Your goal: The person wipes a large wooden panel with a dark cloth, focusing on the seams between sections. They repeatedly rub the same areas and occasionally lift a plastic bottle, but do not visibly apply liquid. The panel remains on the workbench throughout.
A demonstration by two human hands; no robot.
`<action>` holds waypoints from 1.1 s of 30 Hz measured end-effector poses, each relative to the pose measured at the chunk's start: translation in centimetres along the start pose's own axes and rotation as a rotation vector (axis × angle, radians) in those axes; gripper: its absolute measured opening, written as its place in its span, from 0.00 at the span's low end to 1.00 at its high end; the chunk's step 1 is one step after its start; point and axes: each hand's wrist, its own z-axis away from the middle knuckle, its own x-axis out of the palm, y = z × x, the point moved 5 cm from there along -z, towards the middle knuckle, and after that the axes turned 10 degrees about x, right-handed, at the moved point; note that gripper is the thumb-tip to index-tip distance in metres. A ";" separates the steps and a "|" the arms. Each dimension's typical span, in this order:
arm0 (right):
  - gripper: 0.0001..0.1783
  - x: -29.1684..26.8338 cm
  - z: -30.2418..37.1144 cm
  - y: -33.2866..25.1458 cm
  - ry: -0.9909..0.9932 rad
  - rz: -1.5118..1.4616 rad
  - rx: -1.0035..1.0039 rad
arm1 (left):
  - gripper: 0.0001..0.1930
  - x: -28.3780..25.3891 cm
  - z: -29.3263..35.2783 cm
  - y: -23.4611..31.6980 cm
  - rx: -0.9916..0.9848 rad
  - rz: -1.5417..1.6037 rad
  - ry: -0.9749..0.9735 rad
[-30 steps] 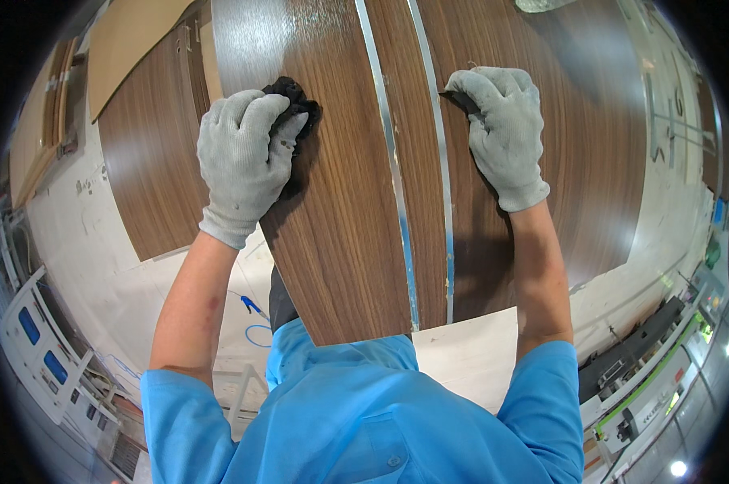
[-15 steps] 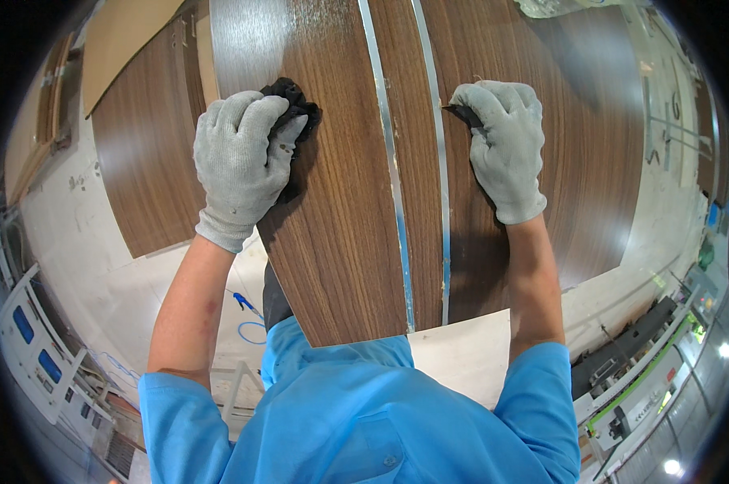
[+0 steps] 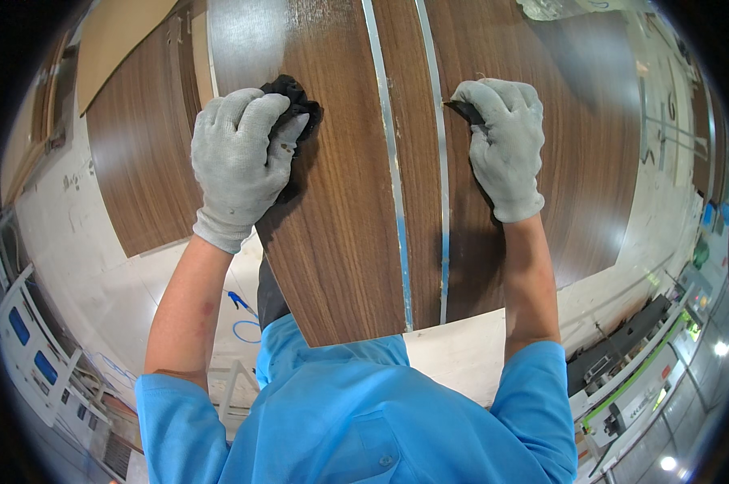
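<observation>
Shirt fabric in blue (image 3: 364, 436) fills the near edge, and the close end of a wood-grain panel (image 3: 340, 242) lies right against it. From there two narrow silvery strips run away from the body, nearly parallel, their long axes leading almost straight ahead with a slight lean to the left: a left strip (image 3: 393, 153) and a right strip (image 3: 444, 177), both bluish toward their near ends. Farther along, the right hand (image 3: 506, 133), gloved in grey, pinches a thin dark piece (image 3: 466, 111) between thumb and curled fingers; its tip points left, across the line of the right strip, at or just beside that strip's right edge, and contact cannot be told. This hand is clearly the nearer one to that strip. Level with it, the gloved left hand (image 3: 237, 149) has its fingers closed around a bunched black cloth (image 3: 300, 105) at the panel's left side, well apart from the left strip. Beyond both hands, clear plastic wrap (image 3: 551, 8) lies at the far right.
</observation>
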 end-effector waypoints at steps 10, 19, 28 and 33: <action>0.20 0.0 0.3 0.0 -0.014 0.001 -0.005 | 0.14 0.0 0.1 -0.1 0.028 -0.002 0.002; 0.19 0.2 0.1 0.1 0.003 -0.014 0.007 | 0.14 -0.2 0.0 0.2 0.007 0.005 -0.011; 0.19 0.0 0.3 0.1 0.005 0.016 0.020 | 0.14 -0.2 0.0 0.2 -0.002 0.010 -0.027; 0.19 0.2 0.3 0.1 -0.026 0.038 0.012 | 0.14 -0.1 0.0 0.1 0.008 0.011 0.013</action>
